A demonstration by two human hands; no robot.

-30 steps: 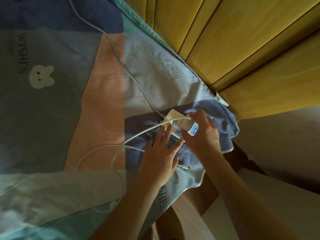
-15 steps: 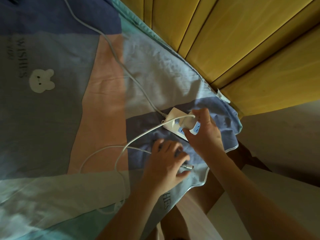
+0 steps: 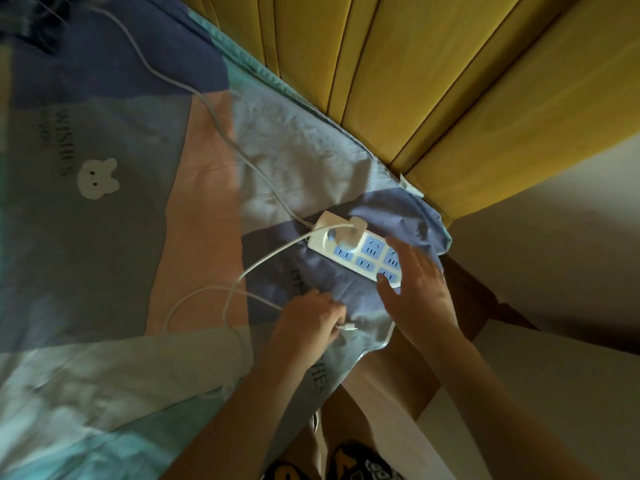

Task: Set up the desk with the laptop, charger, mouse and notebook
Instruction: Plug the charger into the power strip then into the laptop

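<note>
A white power strip (image 3: 367, 259) with blue sockets lies on the patchwork bedsheet (image 3: 121, 237). The white charger plug (image 3: 349, 230) sits in its end socket, and the thin white charger cable (image 3: 242, 282) loops left across the sheet. My left hand (image 3: 308, 320) is closed around the cable's free end, whose connector tip (image 3: 348, 328) sticks out past my fingers. My right hand (image 3: 419, 289) hovers open over the near end of the strip, fingers spread, holding nothing. No laptop, mouse or notebook is in view.
The strip's thick grey cord (image 3: 221, 119) runs up to the top left. A yellow padded headboard (image 3: 433, 81) borders the bed at the right. The bed's corner (image 3: 433, 233) drops to the floor, where patterned slippers (image 3: 360, 462) show at the bottom.
My right hand has let go of the charger plug, now seated in the strip, and pulled back open. My left hand has closed on the cable's free end.
</note>
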